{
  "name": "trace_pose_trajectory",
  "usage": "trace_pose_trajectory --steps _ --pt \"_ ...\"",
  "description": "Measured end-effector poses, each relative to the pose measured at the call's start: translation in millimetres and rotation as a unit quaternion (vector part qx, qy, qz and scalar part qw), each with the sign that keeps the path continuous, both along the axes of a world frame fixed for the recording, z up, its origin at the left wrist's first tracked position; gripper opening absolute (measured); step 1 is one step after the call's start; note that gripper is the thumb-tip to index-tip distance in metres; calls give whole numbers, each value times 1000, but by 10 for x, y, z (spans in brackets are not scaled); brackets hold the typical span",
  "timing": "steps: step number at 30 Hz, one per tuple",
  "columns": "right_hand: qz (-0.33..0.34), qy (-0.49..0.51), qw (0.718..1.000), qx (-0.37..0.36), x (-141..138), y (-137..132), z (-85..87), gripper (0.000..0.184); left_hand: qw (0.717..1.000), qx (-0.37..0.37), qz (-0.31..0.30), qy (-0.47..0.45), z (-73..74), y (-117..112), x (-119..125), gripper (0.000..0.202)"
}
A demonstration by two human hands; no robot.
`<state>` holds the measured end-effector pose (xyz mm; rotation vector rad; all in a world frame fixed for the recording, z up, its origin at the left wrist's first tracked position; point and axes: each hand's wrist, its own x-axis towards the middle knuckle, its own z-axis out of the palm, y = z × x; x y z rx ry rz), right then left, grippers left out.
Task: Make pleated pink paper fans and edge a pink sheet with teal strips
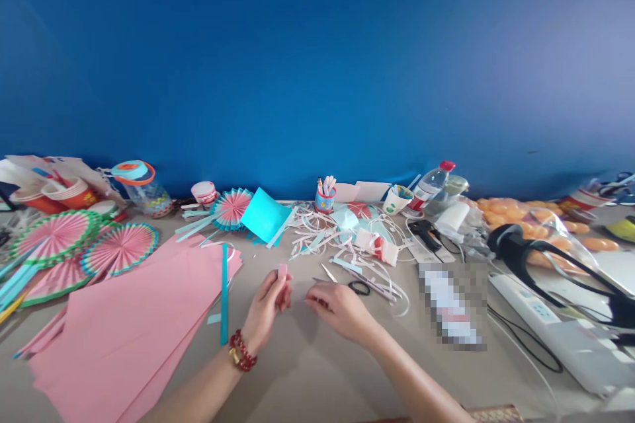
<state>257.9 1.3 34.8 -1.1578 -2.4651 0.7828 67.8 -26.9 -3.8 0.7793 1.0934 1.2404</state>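
My left hand (265, 307), with a red bead bracelet on the wrist, pinches a small folded strip of pink paper (282, 271) upright between thumb and fingers. My right hand (337, 307) hovers a little to the right over the table, fingers curled, with the fingertips pointing toward the pink strip; whether it holds anything is hidden. Scissors (347, 283) with black handles lie just beyond my right hand. A long teal paper strip (224, 294) lies to the left of my left hand, across the edge of large pink paper sheets (129, 337).
Pink-and-green paper fans (74, 248) lie at the left, with paper cups and a jar behind. A teal sheet (264, 215), loose paper scraps, a pen cup (325, 198), a water bottle (430, 185), a glue gun and a white power strip (530, 304) crowd the middle and right.
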Motion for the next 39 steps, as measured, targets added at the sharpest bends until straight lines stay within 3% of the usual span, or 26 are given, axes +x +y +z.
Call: trace_pose_trajectory --steps 6,21,27,30,33,35,39 --pt "-37 -23 999 19 166 126 -8 24 999 10 -39 -9 10 6 26 45" --pt "5 -40 999 -11 -44 40 -220 25 1000 26 -6 -6 -77 80 -5 44" --pt "-40 44 997 -57 -100 13 -243 23 996 60 -49 40 -46 55 -29 43" --pt "-51 179 974 -132 -143 11 -260 38 991 84 -67 80 -4 40 -48 43" --pt "-56 315 924 -211 -207 5 -292 36 982 116 -106 106 21 12 -20 43" --pt "-89 360 901 -224 -253 -8 -323 30 978 124 -135 103 23 -8 12 45" --pt "-139 396 883 -211 -301 -37 -396 33 974 117 -158 112 7 -26 37 45"
